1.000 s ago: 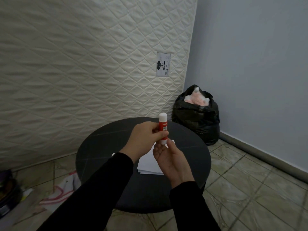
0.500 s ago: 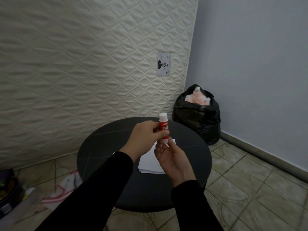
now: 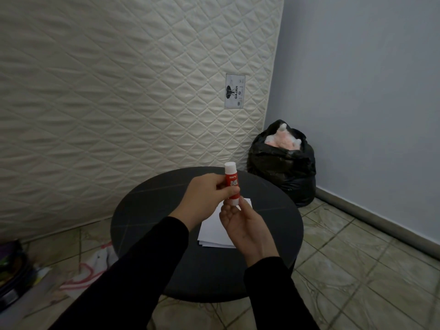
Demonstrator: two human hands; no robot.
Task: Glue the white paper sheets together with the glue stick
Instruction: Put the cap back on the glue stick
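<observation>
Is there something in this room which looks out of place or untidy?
Yes. A mattress stands upright against the wall, and a white and red cloth lies crumpled on the floor left of the round table. The paper sheets lie slightly uneven.

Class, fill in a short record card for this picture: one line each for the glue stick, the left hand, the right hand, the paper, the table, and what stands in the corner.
Glue stick: red body, white cap on top, upright
Left hand: grips the stick's body
Right hand: fingertips pinch the stick's white bottom end
Paper: white sheets in a loose stack on the table, below the hands
Table: round, dark
Corner: black bag, open at the top, pink and white stuff inside
Behind: quilted mattress standing upright
</observation>
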